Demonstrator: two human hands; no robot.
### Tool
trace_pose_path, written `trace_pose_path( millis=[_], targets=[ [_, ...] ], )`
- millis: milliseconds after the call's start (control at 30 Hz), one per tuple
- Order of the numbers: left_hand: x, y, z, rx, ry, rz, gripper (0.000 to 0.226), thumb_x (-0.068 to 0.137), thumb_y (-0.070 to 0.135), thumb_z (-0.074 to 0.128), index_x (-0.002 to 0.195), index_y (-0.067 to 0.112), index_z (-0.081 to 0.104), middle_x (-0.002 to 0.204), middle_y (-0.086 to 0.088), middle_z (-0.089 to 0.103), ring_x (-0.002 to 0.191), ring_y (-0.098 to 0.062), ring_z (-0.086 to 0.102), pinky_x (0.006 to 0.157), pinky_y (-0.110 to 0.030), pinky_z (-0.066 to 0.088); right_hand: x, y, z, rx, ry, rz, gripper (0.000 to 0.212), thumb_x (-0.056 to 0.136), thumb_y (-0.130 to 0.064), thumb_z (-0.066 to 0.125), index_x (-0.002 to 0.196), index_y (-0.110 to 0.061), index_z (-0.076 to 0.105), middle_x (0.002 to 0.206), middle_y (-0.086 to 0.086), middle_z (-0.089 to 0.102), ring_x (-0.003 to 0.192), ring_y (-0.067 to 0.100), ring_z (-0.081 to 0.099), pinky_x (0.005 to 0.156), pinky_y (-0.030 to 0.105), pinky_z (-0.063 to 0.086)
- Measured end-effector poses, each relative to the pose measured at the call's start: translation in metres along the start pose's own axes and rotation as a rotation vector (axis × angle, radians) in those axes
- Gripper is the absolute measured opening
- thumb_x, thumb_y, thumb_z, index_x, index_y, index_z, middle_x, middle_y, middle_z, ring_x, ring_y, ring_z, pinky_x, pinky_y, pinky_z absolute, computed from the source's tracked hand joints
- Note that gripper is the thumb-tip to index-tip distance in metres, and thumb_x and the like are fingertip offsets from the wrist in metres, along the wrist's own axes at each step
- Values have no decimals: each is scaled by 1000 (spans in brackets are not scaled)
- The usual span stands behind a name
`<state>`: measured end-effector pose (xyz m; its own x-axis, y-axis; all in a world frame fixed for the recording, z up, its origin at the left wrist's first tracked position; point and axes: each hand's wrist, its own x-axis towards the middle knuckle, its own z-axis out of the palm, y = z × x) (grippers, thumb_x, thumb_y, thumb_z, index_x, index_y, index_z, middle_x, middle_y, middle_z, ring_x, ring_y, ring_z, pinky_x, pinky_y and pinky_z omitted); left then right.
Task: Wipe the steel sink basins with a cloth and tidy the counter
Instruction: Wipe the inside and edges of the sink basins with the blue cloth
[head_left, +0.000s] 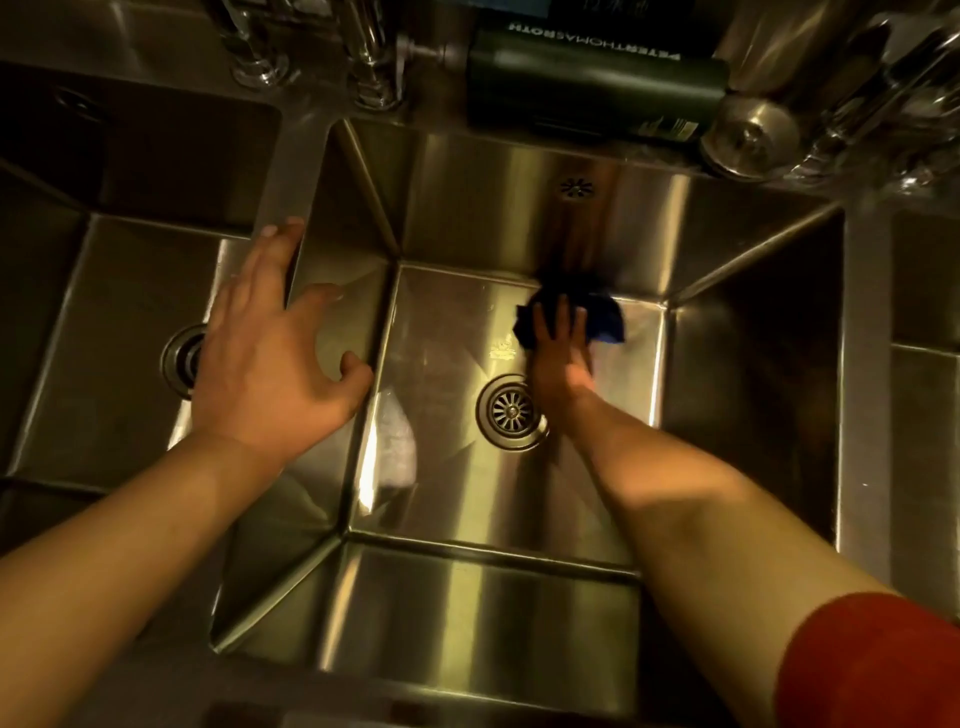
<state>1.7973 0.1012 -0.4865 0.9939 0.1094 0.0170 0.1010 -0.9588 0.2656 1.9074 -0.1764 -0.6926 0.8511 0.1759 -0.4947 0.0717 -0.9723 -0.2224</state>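
Your red sleeve (872, 660) sits nearest the lens at the lower right, and the bare forearm runs from it down into the middle basin (441, 597). At its end, the fingers (558, 319) of your right hand (558, 358) are spread flat and pressed down on a dark blue cloth (597, 317), which lies bunched on the basin floor against the far wall, just beyond the round drain (511, 410). The hand presses the cloth rather than gripping it. Your left hand (275, 348) is open and holds nothing; its fingertips (283, 228) lie along the steel divider (291, 208) between the middle basin and the left basin (104, 364), with the thumb hanging over the middle basin's left wall. On the far ledge a dark green bottle (592, 88) lies on its side, with the tap bases (317, 67) to its left. Shiny steel cups (748, 135) crowd the far right corner.
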Motion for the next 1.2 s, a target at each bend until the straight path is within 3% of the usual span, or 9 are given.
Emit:
trace_pose_path(
  millis=[267,400,500,733,833,900,967,1100,1200],
  targets=[
    [1,-2,4,48,-14,-25,57,75,45,66,125,19,63,171,-1,13,159,-24,11,122,-53,28,-66,-118,80,-158,-180,-493,79,96,-28,53,163,-25,11,170,8,-8,155,40,-2,117,57,25],
    [2,-1,3,43,-10,-26,60,74,47,61,127,18,64,171,-2,13,159,-24,12,123,-52,26,-119,-89,113,-287,-285,-832,66,103,-27,42,163,-24,14,170,8,-7,155,40,-3,117,59,24],
    [0,1,2,43,-13,-35,60,76,46,63,130,19,63,171,-2,12,159,-24,10,123,-52,25,-141,-26,114,-317,-336,-932,69,103,-34,45,163,-30,11,171,0,-9,156,34,-8,123,55,13],
    [0,2,0,45,-24,-49,61,76,32,80,132,15,64,171,-4,15,159,-26,11,122,-58,28,-148,106,63,-227,-250,-466,80,96,-16,40,159,-34,-6,166,0,-21,154,34,-18,126,51,0],
    [2,3,-1,33,-25,-45,61,77,38,72,132,16,64,170,-4,16,159,-27,13,121,-59,29,-123,111,35,-100,-72,-159,74,99,-14,45,162,-22,7,167,10,-13,156,39,-7,126,49,1],
    [2,4,-1,30,-25,-44,63,75,43,65,132,16,64,170,-4,16,159,-26,12,121,-58,28,-96,91,23,3,73,-51,62,99,-15,42,159,-10,27,167,22,11,154,45,9,126,49,2],
    [2,4,-1,31,-24,-44,64,74,43,63,132,15,65,171,-4,15,159,-25,12,123,-57,27,-64,62,13,47,140,50,59,101,-18,38,159,-13,29,166,24,13,153,46,12,125,47,9],
    [2,2,0,37,-35,-45,63,76,42,66,133,17,63,171,-3,14,159,-24,10,123,-57,26,-23,0,15,33,97,52,73,100,-17,45,163,-24,9,170,11,-5,156,38,-1,121,53,22],
    [1,2,0,35,-29,-49,63,75,43,64,132,18,63,171,-2,14,159,-25,11,123,-56,26,-24,-52,34,47,67,-116,82,94,-9,48,163,-25,8,170,7,-8,156,36,-7,123,56,15]
  ],
)
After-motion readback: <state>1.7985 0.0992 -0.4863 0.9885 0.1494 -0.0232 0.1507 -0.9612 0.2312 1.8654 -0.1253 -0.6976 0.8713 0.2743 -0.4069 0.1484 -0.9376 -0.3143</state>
